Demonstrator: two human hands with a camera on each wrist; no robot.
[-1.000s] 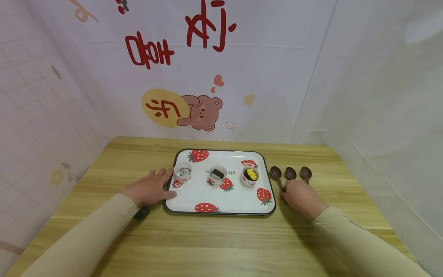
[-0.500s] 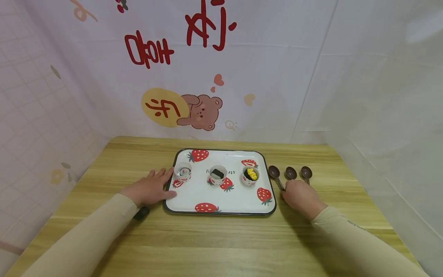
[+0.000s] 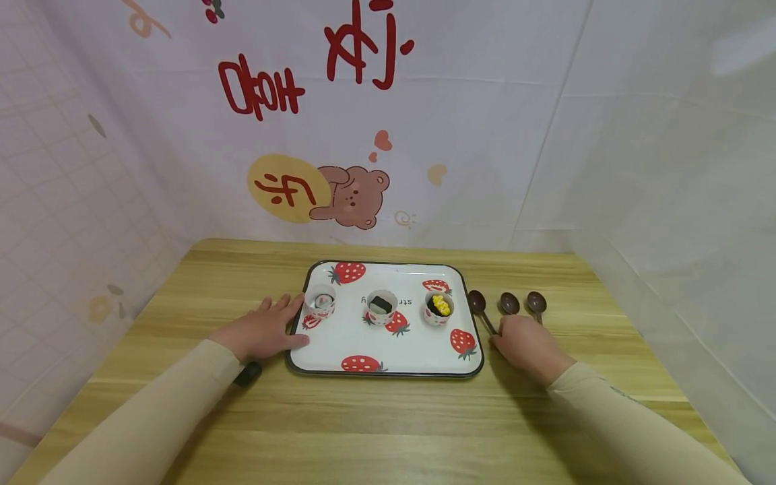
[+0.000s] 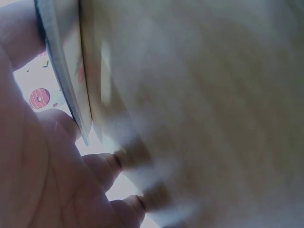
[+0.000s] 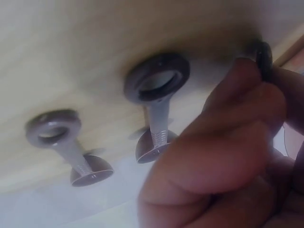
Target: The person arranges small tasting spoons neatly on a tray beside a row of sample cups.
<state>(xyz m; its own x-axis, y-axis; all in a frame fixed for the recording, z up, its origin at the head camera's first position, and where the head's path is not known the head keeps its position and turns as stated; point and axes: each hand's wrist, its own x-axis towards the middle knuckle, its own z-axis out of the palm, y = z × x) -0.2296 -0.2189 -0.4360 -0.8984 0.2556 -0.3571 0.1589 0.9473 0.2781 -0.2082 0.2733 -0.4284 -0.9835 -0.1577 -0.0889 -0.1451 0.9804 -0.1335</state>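
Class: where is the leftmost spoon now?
In the head view, the leftmost spoon is beside the right edge of the strawberry tray, left of the middle spoon, its handle end pinched by the right hand.

We see a white tray (image 3: 412, 351), black along the rim and printed with white-dotted red strawberries (image 3: 463, 342), the cups (image 3: 380, 320) white patterned with red. The spoons (image 3: 509, 303) we find dark brown, the table (image 3: 339, 431) yellowish wood grain and the sleeves (image 3: 145, 417) beige. We see a pale cloth (image 3: 473, 121) with red characters (image 3: 360, 47) and a brown bear (image 3: 360, 202).
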